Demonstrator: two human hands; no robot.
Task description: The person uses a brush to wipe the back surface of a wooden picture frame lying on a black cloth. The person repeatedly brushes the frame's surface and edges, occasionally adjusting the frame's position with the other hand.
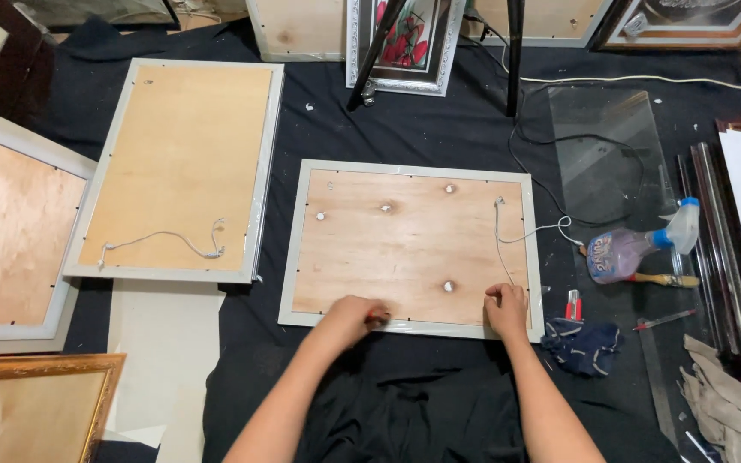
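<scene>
A black cloth (439,129) covers the work surface, where a grey-framed rectangular picture with a plywood back (412,244) lies face down at centre. A second, taller grey frame with a fibreboard back (183,167) lies at nine o'clock of it, well apart. At three o'clock rests a clear plastic spray bottle with a blue nozzle (636,247); a crumpled dark blue rag (582,345) sits at four o'clock. A thin white cord (502,249) runs down the plywood. The right hand (508,309) pinches the cord's lower end at the bottom rail. The left hand (356,315) is clenched on that rail at six o'clock; what it grips cannot be told.
</scene>
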